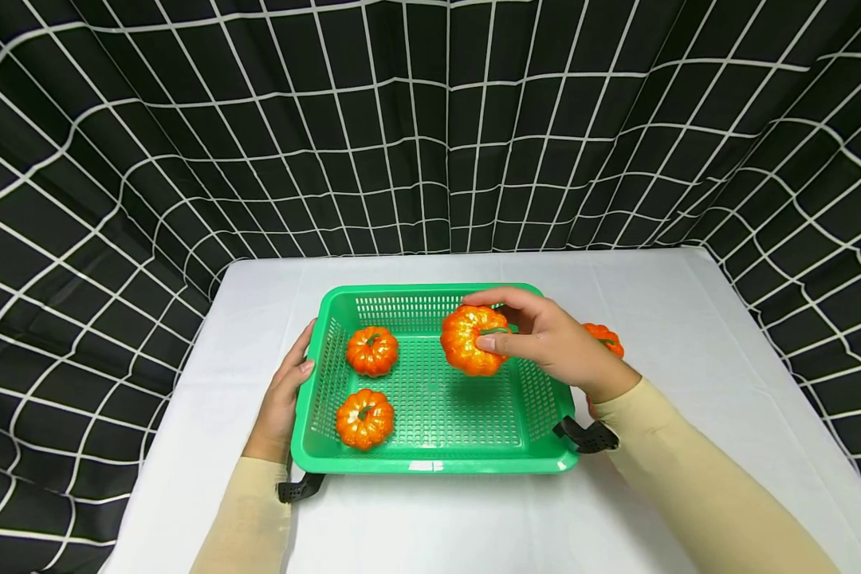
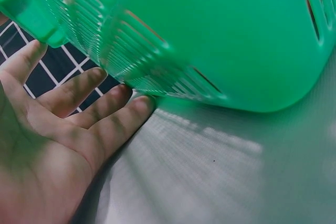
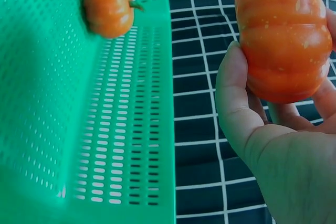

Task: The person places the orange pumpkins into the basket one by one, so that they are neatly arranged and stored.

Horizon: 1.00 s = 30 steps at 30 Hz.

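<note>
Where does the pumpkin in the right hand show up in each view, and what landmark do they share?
Head: the pumpkin is just right of and below centre, over the green basket.
Left wrist: not visible.
Right wrist: upper right, gripped by the right hand.
Shared landmark: the green basket, in all three.

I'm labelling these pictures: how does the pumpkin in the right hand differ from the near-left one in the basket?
The held pumpkin is in the right hand, raised; the near-left pumpkin rests in the basket, untouched. The held pumpkin looks larger in the head view than the near-left pumpkin, perhaps from being raised. Both are glossy, ribbed and orange, with green stems.
</note>
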{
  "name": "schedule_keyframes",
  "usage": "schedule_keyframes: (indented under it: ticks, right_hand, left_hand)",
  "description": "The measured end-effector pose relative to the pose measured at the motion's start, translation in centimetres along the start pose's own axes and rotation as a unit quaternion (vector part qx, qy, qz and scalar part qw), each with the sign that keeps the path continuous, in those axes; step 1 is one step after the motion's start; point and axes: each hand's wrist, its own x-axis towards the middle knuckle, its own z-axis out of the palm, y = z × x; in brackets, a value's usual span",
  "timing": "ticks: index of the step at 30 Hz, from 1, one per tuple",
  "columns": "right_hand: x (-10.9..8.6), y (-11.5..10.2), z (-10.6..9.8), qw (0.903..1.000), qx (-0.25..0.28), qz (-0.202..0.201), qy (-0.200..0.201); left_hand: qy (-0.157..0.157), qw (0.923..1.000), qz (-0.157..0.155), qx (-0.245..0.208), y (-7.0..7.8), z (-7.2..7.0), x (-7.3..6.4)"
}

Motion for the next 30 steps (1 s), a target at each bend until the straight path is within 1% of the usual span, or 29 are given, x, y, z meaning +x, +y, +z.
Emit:
schedule_keyframes:
  ticks: [5,8,14,22,26,30]
  right_hand:
    - [0.7,-0.1,0.5,0.9999,0.01,0.004,-0.005]
    - [1.1,-0.1,0.9,0.9999,0.014,-0.001,-0.008]
    - [2.0,0.1,1.7,0.9999,0.001,-0.009,-0.005]
    - [2.9,0.2,2.2,1.0,-0.003,0.0,0.002]
    - [3.3,0.3,2.5,1.0,0.006,0.006,0.002]
    - [3.9,0.3,2.9,0.9999,0.015,0.001,0.001]
  left_hand:
    - [-0.004,1.0,0.003,0.0,-0.1,-0.1,0.0]
    - [-0.005,1.0,0.003,0.0,0.0,-0.1,0.0]
    - [0.001,1.0,-0.001,0.001,0.1,0.0,0.0]
    - [0.006,1.0,-0.006,0.002,0.1,0.1,0.0]
    - [0.006,1.0,-0.005,0.005,0.1,0.0,0.0]
    - [0.005,1.0,-0.003,0.007,0.0,-0.1,0.1]
